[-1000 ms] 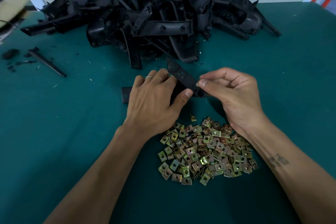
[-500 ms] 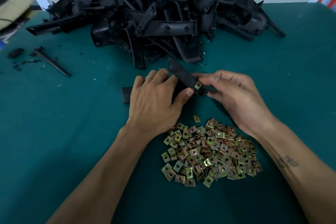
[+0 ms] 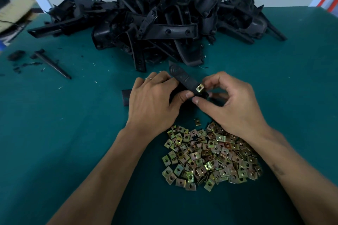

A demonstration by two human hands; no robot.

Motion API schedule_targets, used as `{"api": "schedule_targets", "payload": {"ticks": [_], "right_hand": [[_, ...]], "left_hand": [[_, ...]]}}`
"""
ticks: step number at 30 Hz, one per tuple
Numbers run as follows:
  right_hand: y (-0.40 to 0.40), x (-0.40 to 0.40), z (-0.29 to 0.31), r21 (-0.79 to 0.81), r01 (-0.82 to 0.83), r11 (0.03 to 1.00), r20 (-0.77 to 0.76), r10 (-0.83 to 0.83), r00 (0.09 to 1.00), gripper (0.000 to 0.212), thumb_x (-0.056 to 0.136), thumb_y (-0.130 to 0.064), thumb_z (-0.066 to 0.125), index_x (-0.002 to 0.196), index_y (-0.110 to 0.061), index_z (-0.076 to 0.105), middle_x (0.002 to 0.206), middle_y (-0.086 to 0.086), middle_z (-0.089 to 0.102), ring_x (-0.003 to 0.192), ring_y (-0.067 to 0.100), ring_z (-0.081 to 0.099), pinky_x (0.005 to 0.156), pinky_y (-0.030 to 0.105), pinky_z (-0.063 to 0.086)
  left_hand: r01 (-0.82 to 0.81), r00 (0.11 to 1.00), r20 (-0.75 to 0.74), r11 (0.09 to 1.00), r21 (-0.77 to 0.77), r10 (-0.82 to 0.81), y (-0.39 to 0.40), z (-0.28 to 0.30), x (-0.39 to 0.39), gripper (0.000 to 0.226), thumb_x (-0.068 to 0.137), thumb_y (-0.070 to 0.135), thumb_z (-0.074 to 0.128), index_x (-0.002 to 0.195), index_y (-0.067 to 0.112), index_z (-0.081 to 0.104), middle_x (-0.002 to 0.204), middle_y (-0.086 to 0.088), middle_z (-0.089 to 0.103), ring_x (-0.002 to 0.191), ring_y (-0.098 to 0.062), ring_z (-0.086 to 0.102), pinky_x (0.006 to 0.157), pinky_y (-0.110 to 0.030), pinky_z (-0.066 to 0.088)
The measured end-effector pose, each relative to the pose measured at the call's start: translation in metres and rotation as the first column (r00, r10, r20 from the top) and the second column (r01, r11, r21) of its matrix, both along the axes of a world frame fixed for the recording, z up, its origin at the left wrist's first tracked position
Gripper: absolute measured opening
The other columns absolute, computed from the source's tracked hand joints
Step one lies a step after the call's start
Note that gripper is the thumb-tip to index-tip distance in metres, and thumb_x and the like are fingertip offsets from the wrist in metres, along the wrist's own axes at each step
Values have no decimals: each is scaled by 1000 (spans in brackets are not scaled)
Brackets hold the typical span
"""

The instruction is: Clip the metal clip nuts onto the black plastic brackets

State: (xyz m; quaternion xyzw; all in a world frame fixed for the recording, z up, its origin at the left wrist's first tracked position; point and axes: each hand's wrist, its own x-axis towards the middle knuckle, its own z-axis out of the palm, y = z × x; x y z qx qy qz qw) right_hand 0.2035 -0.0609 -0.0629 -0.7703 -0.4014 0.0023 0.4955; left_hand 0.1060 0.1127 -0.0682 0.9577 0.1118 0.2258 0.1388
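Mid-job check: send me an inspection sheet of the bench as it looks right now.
Surface: teal mat, specked with small shavings.
Job's things: held bracket with clip nut on its near end; clip nut pile near; bracket heap far.
Clutter: black rod and broken bits far left.
Grippers: left hand grips the held bracket; right hand pinches at the clip nut.
Cables: thin wire, far left.
Surroundings: pale wall behind; blurred box upper left.
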Motion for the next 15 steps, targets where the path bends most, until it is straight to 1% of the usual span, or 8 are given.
{"api": "schedule_targets", "payload": {"ticks": [2,3,5,6,8,11,13,15], "right_hand": [[-3,3,3,-81,-7,997,283,30,959,25,85,-25,82,95,-8,67,88,-1,66,80,19,64,69,38,54],[-4,4,4,-98,-5,995,386,43,922,26,87,-27,80,94,-6,67,87,1,66,76,22,62,65,42,52],[-4,5,7,-110,28,994,532,35,846,28,89,-31,76,91,-5,67,85,3,66,71,23,61,59,41,51],[-4,4,8,-111,54,992,578,20,816,29,89,-33,75,89,-5,67,83,3,67,69,21,60,57,40,50],[-3,3,9,-117,83,990,609,5,793,29,89,-34,73,87,-6,68,82,3,68,66,21,59,54,38,48],[-2,0,7,-153,63,986,598,42,800,27,91,-30,73,92,-4,68,87,5,69,69,26,62,55,41,51],[0,0,5,-170,22,985,583,83,808,26,94,-28,72,101,-2,70,99,7,71,79,28,67,63,43,55],[-1,2,5,-145,-33,989,505,103,857,31,95,-27,71,111,-1,72,110,6,72,95,26,70,76,46,58]], "left_hand": [[15,1000,2,1000,2,-15,-1,-1,0,52,98,62,33,107,29,71,105,9,65,97,-20,57,83,-41,39],[23,1000,5,1000,-2,-23,-1,-2,0,51,98,62,33,107,28,71,105,9,66,97,-20,57,83,-41,39],[33,999,16,999,-20,-33,-1,-2,0,52,99,62,33,108,27,71,105,7,67,97,-21,58,82,-41,39],[35,999,19,999,-28,-34,-1,-1,0,53,99,62,32,108,27,71,105,7,67,98,-21,58,82,-41,39],[34,999,18,998,-44,-33,-1,-1,0,56,100,63,28,107,26,71,106,6,68,99,-21,59,82,-41,39],[38,999,28,998,-57,-36,-1,0,0,61,101,61,24,100,22,71,106,5,68,97,-23,58,82,-44,38],[41,996,78,997,-71,-35,0,0,-2,57,101,56,29,93,17,70,101,2,68,93,-27,59,79,-46,39],[19,992,126,995,-103,-6,0,0,-2,52,102,52,33,81,14,62,88,0,64,85,-30,58,74,-45,41]]}}
